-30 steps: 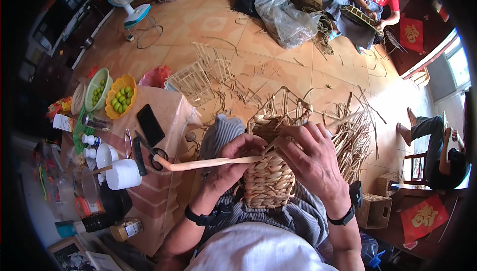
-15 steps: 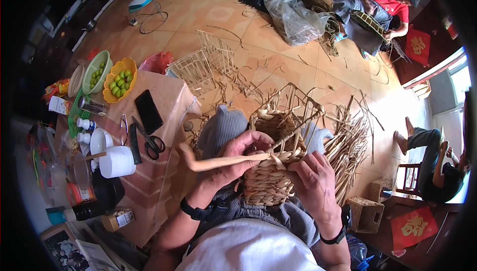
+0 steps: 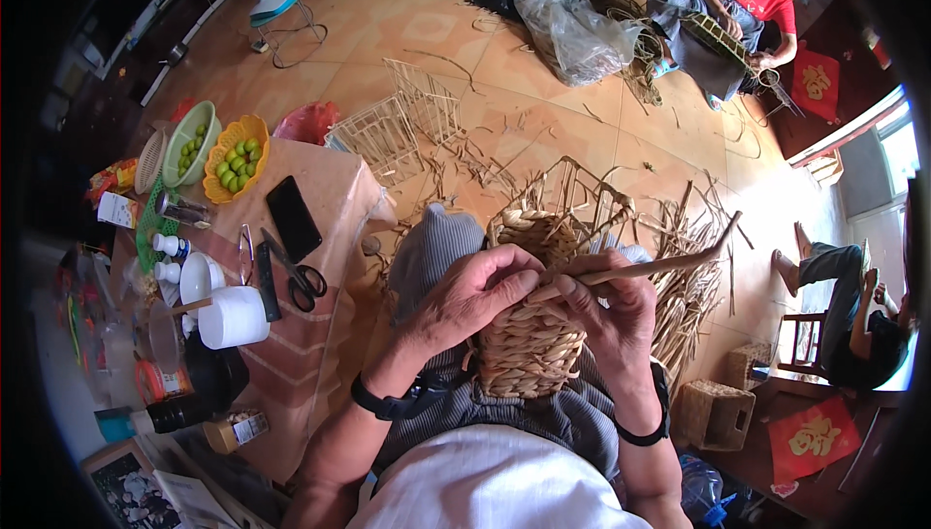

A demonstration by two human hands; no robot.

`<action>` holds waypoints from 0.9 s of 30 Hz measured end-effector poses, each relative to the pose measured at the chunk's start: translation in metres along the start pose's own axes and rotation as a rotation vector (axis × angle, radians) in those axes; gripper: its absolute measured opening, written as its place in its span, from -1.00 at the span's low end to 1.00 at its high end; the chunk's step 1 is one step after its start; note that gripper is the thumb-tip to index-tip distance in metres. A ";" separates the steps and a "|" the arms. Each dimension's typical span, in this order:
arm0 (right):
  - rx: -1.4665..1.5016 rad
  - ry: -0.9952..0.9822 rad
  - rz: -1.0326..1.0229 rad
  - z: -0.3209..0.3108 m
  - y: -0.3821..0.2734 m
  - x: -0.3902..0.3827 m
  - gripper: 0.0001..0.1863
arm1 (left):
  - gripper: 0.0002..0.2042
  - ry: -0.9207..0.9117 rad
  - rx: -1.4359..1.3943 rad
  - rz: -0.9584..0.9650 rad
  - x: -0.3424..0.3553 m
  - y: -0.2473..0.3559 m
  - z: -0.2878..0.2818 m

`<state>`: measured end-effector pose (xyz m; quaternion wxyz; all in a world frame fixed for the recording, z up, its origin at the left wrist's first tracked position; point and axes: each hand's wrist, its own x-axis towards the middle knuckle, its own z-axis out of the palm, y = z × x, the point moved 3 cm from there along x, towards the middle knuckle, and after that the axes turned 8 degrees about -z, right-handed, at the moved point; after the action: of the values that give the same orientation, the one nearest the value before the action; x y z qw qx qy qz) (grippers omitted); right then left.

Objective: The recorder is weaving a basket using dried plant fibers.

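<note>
- From the head view, I see the left hand (image 3: 488, 293) pinching the near rim of a tan, box-shaped basket of thick woven plant fibre (image 3: 529, 359), which sits on the lap just below and between both hands.
- The right hand (image 3: 615, 308), just beside the left, pinches a long, tan plant-fibre strand (image 3: 679, 262) between thumb and fingers, its free end poking out to the right. If that pinch slackens, I judge the strand could slip and loosen at the rim.
- Too hard a pull could split the dry-looking strand.
- Past both hands rise the basket's thin, tan, open frame bars (image 3: 596, 180); a wide swing could snag the free end there.
- Beyond the right hand lies a loose heap of tan stalks (image 3: 687, 320), which could catch the tip.
- Soft grey striped trousers (image 3: 436, 250) support the basket, so uneven hand pressure could tip it.
</note>
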<state>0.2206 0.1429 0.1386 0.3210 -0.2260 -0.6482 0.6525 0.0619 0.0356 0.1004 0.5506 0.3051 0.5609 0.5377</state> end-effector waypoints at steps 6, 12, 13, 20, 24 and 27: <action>-0.089 -0.016 -0.094 0.003 -0.002 0.008 -0.88 | -0.65 -0.102 0.368 -0.018 0.012 0.026 -0.001; -0.209 -0.134 -0.147 -0.003 -0.009 0.005 -0.86 | -0.75 0.006 0.552 0.008 0.006 0.037 0.009; -0.266 -0.150 -0.187 -0.004 -0.008 0.004 -0.87 | -0.78 0.076 0.712 0.100 0.004 0.037 0.013; -0.514 -0.155 -0.393 -0.003 -0.011 -0.004 -0.75 | -0.78 0.096 0.855 0.267 0.012 0.039 0.011; -0.652 -0.085 -0.384 0.003 -0.010 -0.006 -0.79 | -0.71 -0.195 0.560 0.060 0.022 0.039 -0.020; -0.776 -0.098 -0.576 0.011 -0.006 -0.002 -0.80 | -0.72 -0.180 0.602 0.124 0.029 0.030 -0.022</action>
<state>0.2148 0.1336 0.1452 0.3499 -0.1094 -0.8942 0.2569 0.0279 0.0644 0.1162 0.4492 0.5341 0.6242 0.3512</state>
